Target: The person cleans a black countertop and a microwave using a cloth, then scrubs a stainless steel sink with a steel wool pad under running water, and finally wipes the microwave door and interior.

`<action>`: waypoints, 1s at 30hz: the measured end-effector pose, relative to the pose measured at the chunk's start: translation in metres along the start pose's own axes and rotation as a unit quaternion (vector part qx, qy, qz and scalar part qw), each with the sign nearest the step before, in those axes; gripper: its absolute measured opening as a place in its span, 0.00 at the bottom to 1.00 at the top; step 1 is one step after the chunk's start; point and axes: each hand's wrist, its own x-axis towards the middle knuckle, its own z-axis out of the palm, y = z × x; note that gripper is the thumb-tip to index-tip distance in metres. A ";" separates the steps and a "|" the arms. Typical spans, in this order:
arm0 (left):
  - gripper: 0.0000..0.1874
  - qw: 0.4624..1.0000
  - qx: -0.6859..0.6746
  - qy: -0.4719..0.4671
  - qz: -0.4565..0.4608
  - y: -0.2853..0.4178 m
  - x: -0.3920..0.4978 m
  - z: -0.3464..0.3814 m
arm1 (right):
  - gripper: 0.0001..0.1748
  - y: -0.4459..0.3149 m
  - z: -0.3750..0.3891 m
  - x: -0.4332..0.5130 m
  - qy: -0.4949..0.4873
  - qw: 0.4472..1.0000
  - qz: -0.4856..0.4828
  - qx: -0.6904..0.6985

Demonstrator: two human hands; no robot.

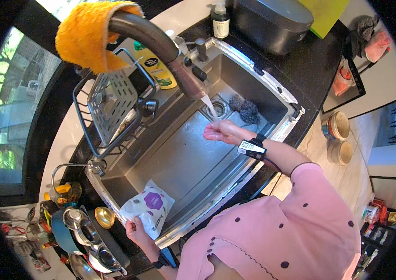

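Note:
Water runs from the dark pull-out faucet [191, 78], whose neck has an orange cloth [82, 38] wrapped round it. Under the stream is my right hand [222, 132], wet, its fingers together and slightly cupped, with no object seen in it. My left hand [136, 229] pinches a corner of a white plastic packet [148, 210] with a purple print, over the near left end of the steel sink [184, 150]. Dark scouring pads [248, 112] lie in the basin beside the drain [219, 109].
Behind the sink stand a dish rack [114, 105] and a yellow detergent bottle [157, 71]. A pump bottle [220, 26] and a black bin-like container [275, 28] are at the far right corner. Metal bowls [89, 231] and a small gold bowl [105, 217] stand at left.

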 end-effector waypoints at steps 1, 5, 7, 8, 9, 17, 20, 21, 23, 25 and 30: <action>0.04 1.000 0.009 0.004 -0.001 0.001 -0.001 0.001 | 0.15 -0.001 0.009 -0.004 0.043 0.994 -0.001 0.096; 0.04 0.999 -0.034 0.009 -0.008 0.006 -0.005 0.005 | 0.19 -0.020 0.043 -0.011 0.031 0.951 -0.117 0.285; 0.03 0.999 -0.042 0.013 -0.002 0.008 -0.008 0.005 | 0.17 -0.034 0.057 -0.011 0.010 0.939 -0.142 0.314; 0.03 0.999 -0.032 0.015 -0.005 0.008 -0.008 0.004 | 0.16 -0.040 0.062 -0.011 -0.001 0.940 -0.152 0.306; 0.03 1.000 -0.026 0.014 -0.002 0.008 -0.008 0.004 | 0.16 -0.045 0.067 -0.011 0.013 0.942 -0.160 0.295; 0.03 0.998 -0.061 -0.011 0.022 -0.002 -0.006 -0.016 | 0.11 -0.041 0.074 -0.017 0.101 0.942 -0.191 0.258; 0.03 0.997 -0.079 -0.006 0.018 -0.008 -0.009 -0.022 | 0.11 -0.031 0.073 -0.022 0.098 0.936 -0.188 0.279; 0.03 0.996 -0.084 -0.007 0.018 -0.010 -0.010 -0.023 | 0.11 -0.028 0.075 -0.024 0.104 0.936 -0.184 0.282; 0.03 0.996 -0.087 -0.006 0.015 -0.011 -0.011 -0.026 | 0.14 -0.028 0.081 -0.027 0.101 0.936 -0.183 0.282; 0.04 0.996 -0.088 -0.001 0.011 -0.012 -0.012 -0.028 | 0.19 -0.032 0.093 -0.027 0.083 0.938 -0.188 0.277; 0.05 0.996 -0.087 -0.008 0.013 -0.011 -0.014 -0.029 | 0.29 -0.051 0.140 -0.014 -0.006 0.901 -0.235 0.364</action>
